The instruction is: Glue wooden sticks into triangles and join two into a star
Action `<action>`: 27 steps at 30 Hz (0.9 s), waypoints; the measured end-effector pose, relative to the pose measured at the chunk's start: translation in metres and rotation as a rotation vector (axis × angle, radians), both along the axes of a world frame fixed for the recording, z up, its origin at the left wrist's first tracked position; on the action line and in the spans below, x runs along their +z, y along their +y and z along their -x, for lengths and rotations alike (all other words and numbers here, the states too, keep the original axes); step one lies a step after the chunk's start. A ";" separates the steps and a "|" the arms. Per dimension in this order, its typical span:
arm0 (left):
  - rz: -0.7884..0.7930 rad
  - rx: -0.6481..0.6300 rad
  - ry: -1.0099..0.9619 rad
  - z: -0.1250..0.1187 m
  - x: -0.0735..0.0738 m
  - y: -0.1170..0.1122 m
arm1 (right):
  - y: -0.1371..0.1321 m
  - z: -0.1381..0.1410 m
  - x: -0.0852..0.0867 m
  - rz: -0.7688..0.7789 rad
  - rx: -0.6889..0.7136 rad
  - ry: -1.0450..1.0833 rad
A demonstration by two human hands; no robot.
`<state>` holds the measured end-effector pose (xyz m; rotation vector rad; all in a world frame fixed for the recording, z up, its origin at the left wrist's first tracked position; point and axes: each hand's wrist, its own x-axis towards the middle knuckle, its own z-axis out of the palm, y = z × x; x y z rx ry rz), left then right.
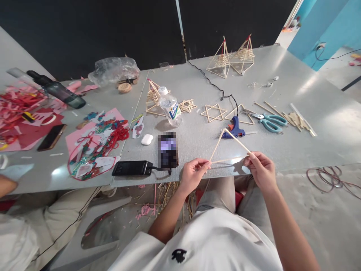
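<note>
Both my hands hold a triangle of thin wooden sticks (229, 145) just above the table's near edge. My left hand (194, 174) pinches its left corner, fingers closed. My right hand (261, 169) pinches its right corner, fingers closed too. The triangle's tip points away from me, toward a blue glue gun (234, 128) that lies on the grey table (296, 143).
Teal scissors (272, 122) and loose sticks (299, 121) lie right of the glue gun. Stick stars (213, 112), stick pyramids (229, 58), a water bottle (170, 106), a phone (168, 149), a power bank (132, 168) and red paper scraps (96, 145) fill the table. Another person sits at left.
</note>
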<state>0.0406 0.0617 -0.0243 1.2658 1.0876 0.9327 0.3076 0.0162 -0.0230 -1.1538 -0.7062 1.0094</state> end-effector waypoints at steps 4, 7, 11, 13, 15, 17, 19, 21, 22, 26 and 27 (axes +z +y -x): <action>-0.010 0.025 -0.016 0.000 -0.002 0.001 | 0.001 0.002 0.000 -0.019 -0.008 -0.002; 0.007 0.003 -0.053 -0.004 0.007 0.001 | 0.002 0.004 0.001 -0.052 -0.020 0.009; 0.041 -0.136 -0.200 -0.025 0.036 0.001 | 0.005 0.004 0.005 -0.111 -0.077 0.046; 0.077 -0.266 -0.281 -0.042 0.048 0.002 | 0.007 0.000 0.007 -0.129 -0.111 0.053; 0.108 -0.344 -0.332 -0.059 0.055 0.005 | 0.007 -0.008 0.008 -0.144 -0.159 0.032; 0.097 -0.376 -0.348 -0.074 0.054 0.009 | 0.005 -0.019 0.007 -0.148 -0.210 -0.012; 0.079 -0.395 -0.345 -0.084 0.047 0.013 | 0.001 -0.030 0.006 -0.140 -0.246 -0.069; 0.075 -0.409 -0.331 -0.088 0.038 0.014 | -0.002 -0.039 0.004 -0.120 -0.267 -0.108; 0.077 -0.415 -0.322 -0.088 0.033 0.014 | -0.003 -0.043 0.003 -0.108 -0.278 -0.119; 0.054 -0.479 -0.268 -0.080 0.019 0.005 | -0.004 -0.047 0.001 -0.080 -0.281 -0.124; 0.045 -0.499 -0.260 -0.077 0.017 0.003 | -0.004 -0.047 0.001 -0.075 -0.269 -0.130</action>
